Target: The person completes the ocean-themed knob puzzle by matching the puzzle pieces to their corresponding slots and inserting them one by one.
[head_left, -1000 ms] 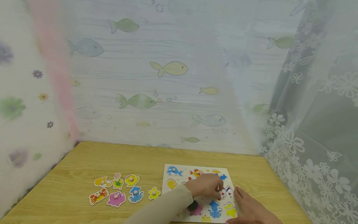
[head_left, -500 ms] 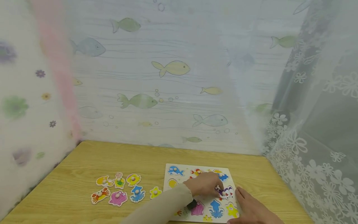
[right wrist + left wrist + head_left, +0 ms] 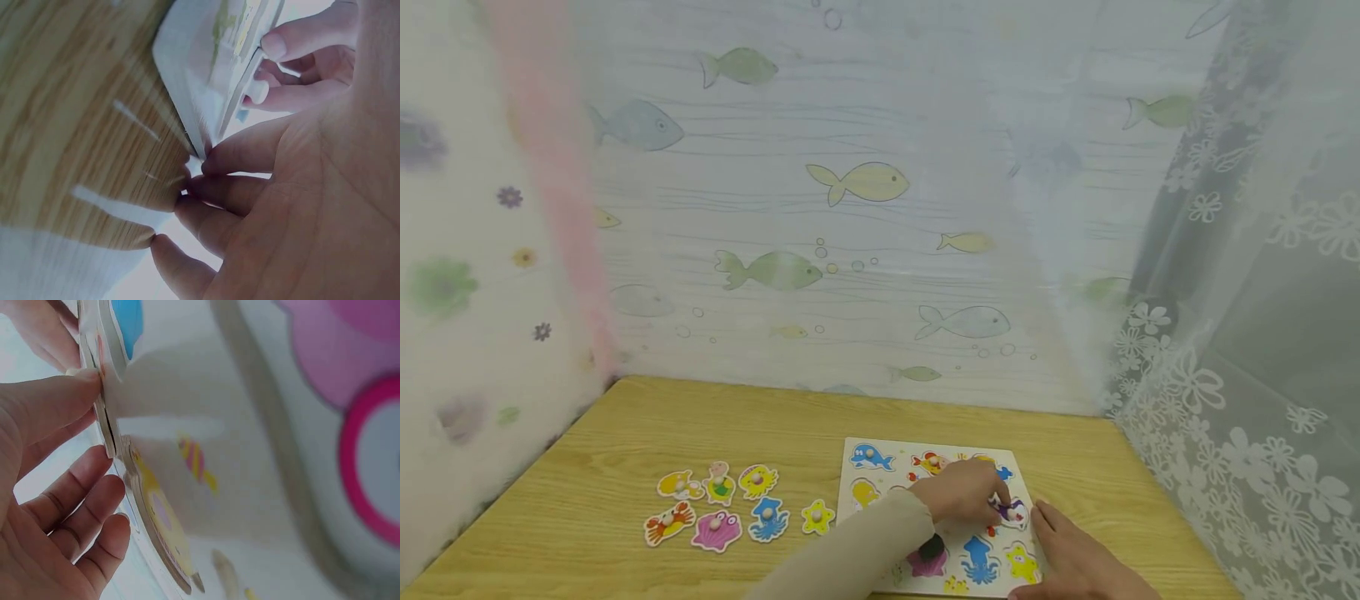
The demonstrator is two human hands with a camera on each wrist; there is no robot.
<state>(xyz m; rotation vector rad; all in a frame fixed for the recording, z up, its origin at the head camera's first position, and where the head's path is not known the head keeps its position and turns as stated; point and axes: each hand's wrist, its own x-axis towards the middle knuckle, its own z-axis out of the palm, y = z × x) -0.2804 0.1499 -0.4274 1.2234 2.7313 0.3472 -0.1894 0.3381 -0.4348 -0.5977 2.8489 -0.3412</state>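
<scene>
Fish (image 3: 868, 182) in faded colours mark the whitish backdrop (image 3: 865, 100); white floral lace (image 3: 1195, 383) hangs at right. On the yellow wood-grain tabletop (image 3: 722, 417), the left hand (image 3: 964, 498) pinches a purple-and-white knobbed piece (image 3: 1017, 514) above the cream puzzle board (image 3: 891, 477); the right hand (image 3: 1078, 557), fingers extended, touches the board's edge.

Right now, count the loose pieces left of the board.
7: orange piece, green piece, octopus in back; crab, shell, squid in front; star nearest the board. The sleeve may hide more.

Knobbed purple piece (image 3: 1017, 515), pale puzzle board (image 3: 957, 560) beneath
</scene>
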